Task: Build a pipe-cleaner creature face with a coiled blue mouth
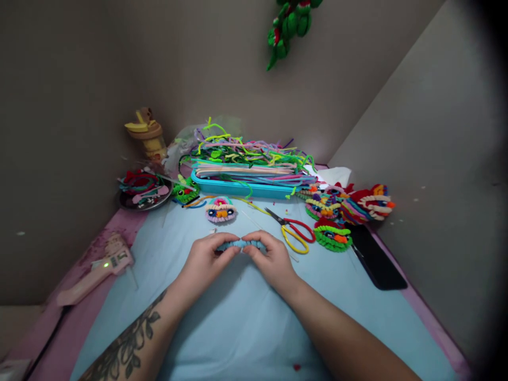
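Head view: The left hand [208,254] and right hand [273,259] each grip the light-blue fuzzy piece [240,243] between thumb and fingers, over the blue cloth [238,333]. Scissors [284,223] lie near the right hand, blades apart.

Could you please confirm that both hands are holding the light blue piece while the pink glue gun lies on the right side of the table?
Not quite: the head view shows the pink glue gun on the left side of the table. The left hand and right hand do hold the light blue piece.
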A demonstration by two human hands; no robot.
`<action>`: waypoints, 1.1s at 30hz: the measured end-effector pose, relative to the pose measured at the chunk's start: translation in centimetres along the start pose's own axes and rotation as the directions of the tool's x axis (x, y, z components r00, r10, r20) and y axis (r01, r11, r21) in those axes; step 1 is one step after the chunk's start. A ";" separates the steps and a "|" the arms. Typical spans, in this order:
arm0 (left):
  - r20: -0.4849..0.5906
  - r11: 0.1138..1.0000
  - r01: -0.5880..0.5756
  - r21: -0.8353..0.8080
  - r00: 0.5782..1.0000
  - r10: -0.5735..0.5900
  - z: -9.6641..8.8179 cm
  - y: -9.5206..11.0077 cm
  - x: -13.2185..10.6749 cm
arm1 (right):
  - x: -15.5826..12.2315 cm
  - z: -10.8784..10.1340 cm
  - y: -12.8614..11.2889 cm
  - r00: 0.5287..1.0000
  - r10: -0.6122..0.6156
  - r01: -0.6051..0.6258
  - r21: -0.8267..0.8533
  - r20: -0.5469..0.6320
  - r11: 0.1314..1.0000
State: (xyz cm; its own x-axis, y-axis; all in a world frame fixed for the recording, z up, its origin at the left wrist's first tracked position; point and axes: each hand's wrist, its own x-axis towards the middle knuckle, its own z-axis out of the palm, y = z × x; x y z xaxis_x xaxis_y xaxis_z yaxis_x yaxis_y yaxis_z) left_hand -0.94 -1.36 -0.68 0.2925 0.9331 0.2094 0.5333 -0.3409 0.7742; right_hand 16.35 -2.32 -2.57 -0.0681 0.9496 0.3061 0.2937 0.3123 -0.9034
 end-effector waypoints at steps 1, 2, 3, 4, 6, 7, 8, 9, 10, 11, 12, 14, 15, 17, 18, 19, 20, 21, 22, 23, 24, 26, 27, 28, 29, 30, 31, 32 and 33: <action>-0.011 0.999 -0.031 0.022 0.999 0.031 0.0 0.0 0.0 | 0.0 0.0 0.0 1.000 0.005 -0.005 0.005 0.003 1.000; -0.017 0.997 -0.062 0.044 0.998 0.063 0.1 -0.1 -0.1 | -0.1 0.0 0.1 1.000 0.012 -0.012 0.011 0.004 1.000; -0.019 0.994 -0.092 0.065 0.995 0.094 0.1 -0.1 -0.1 | -0.1 0.1 0.1 1.000 0.020 -0.020 0.017 0.003 1.000; -0.019 0.989 -0.121 0.087 0.992 0.123 0.1 -0.2 -0.2 | -0.1 0.1 0.1 1.000 0.027 -0.028 0.024 0.002 0.999; -0.009 0.976 -0.175 0.127 0.984 0.177 0.2 -0.4 -0.3 | -0.1 0.1 0.1 0.999 0.043 -0.043 0.034 0.003 0.999; -0.003 0.969 -0.199 0.144 0.980 0.201 0.2 -0.5 -0.4 | -0.1 0.2 0.1 0.999 0.052 -0.052 0.036 0.004 0.998; 0.001 0.963 -0.216 0.158 0.976 0.219 0.2 -0.6 -0.4 | -0.1 0.2 0.1 0.998 0.061 -0.061 0.038 0.004 0.997; 0.003 0.960 -0.227 0.166 0.973 0.230 0.2 -0.7 -0.4 | -0.1 0.2 0.1 0.998 0.070 -0.070 0.039 0.005 0.997; 0.000 0.960 -0.225 0.168 0.973 0.229 0.3 -0.7 -0.4 | 0.0 0.2 0.1 0.997 0.080 -0.080 0.041 0.003 0.996; -0.008 0.965 -0.208 0.161 0.977 0.212 0.3 -0.7 -0.4 | 0.0 0.2 0.1 0.996 0.089 -0.089 0.043 0.001 0.995; -0.017 0.973 -0.176 0.146 0.983 0.181 0.3 -0.6 -0.4 | 0.0 0.2 0.1 0.995 0.095 -0.095 0.045 -0.004 0.994; -0.019 0.991 -0.088 0.098 0.996 0.091 0.3 -0.3 -0.3 | -0.1 0.2 0.1 0.995 0.102 -0.102 0.044 -0.018 0.994; -0.014 0.996 -0.048 0.073 0.999 0.049 0.2 -0.2 -0.3 | -0.1 0.2 0.1 0.994 0.103 -0.101 0.043 -0.027 0.994; -0.003 0.999 -0.001 0.035 1.000 0.001 0.1 0.0 -0.2 | -0.1 0.1 0.0 0.995 0.089 -0.087 0.042 -0.040 0.995; -0.002 1.000 0.005 0.022 1.000 -0.005 0.1 0.1 -0.2 | -0.2 0.1 0.0 0.996 0.078 -0.076 0.042 -0.041 0.996; -0.005 1.000 0.003 0.012 1.000 -0.003 0.0 0.1 -0.2 | -0.2 0.2 0.0 0.997 0.063 -0.062 0.042 -0.041 0.997; -0.011 1.000 -0.005 0.005 1.000 0.005 0.0 0.1 -0.2 | -0.2 0.2 -0.1 0.998 0.044 -0.042 0.040 -0.041 0.998; -0.015 1.000 -0.017 0.001 1.000 0.017 0.0 0.1 -0.2 | -0.1 0.2 -0.1 0.999 0.020 -0.018 0.035 -0.044 0.999; -0.018 0.999 -0.032 0.003 0.999 0.033 -0.1 0.0 -0.2 | -0.1 0.2 -0.1 0.999 -0.009 0.010 0.028 -0.050 1.000; -0.020 0.999 -0.050 0.007 0.999 0.051 -0.1 0.0 -0.2 | -0.1 0.2 -0.1 0.998 -0.039 0.040 0.020 -0.056 0.999; -0.022 0.998 -0.068 0.012 0.997 0.068 -0.1 0.0 -0.3 | 0.0 0.2 -0.1 0.996 -0.070 0.071 0.012 -0.060 0.997; -0.020 0.995 -0.094 0.014 0.995 0.094 -0.2 0.0 -0.2 | 0.0 0.2 0.0 0.990 -0.127 0.126 -0.007 -0.057 0.992; -0.016 0.995 -0.101 0.009 0.995 0.101 -0.2 0.1 -0.2 | 0.1 0.2 0.1 0.988 -0.149 0.148 -0.017 -0.052 0.989; -0.011 0.995 -0.104 0.001 0.995 0.104 -0.3 0.2 -0.2 | 0.1 0.1 0.1 0.984 -0.170 0.169 -0.029 -0.045 0.985; -0.006 0.995 -0.102 -0.009 0.995 0.102 -0.3 0.2 -0.1 | 0.1 0.1 0.1 0.981 -0.190 0.189 -0.042 -0.038 0.981; -0.002 0.995 -0.096 -0.018 0.995 0.096 -0.3 0.3 -0.1 | 0.1 0.0 0.1 0.977 -0.210 0.208 -0.055 -0.029 0.977; 0.004 0.996 -0.085 -0.029 0.996 0.085 -0.3 0.4 -0.1 | 0.1 0.0 0.1 0.974 -0.225 0.223 -0.068 -0.021 0.972; 0.010 0.997 -0.069 -0.039 0.998 0.069 -0.3 0.5 0.0 | 0.1 0.0 0.1 0.972 -0.236 0.234 -0.080 -0.014 0.969; 0.017 0.998 -0.049 -0.047 0.999 0.050 -0.3 0.5 0.0 | 0.1 -0.1 0.1 0.970 -0.244 0.242 -0.092 -0.007 0.966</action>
State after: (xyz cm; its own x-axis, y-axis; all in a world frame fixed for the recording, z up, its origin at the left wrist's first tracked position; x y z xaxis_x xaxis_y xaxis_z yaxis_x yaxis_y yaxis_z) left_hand -0.91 -1.53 -0.10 0.3323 0.9127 0.2377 0.4808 -0.3807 0.7899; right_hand 16.45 -2.20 -2.57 -0.1308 0.8444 0.5196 0.3551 0.5292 -0.7706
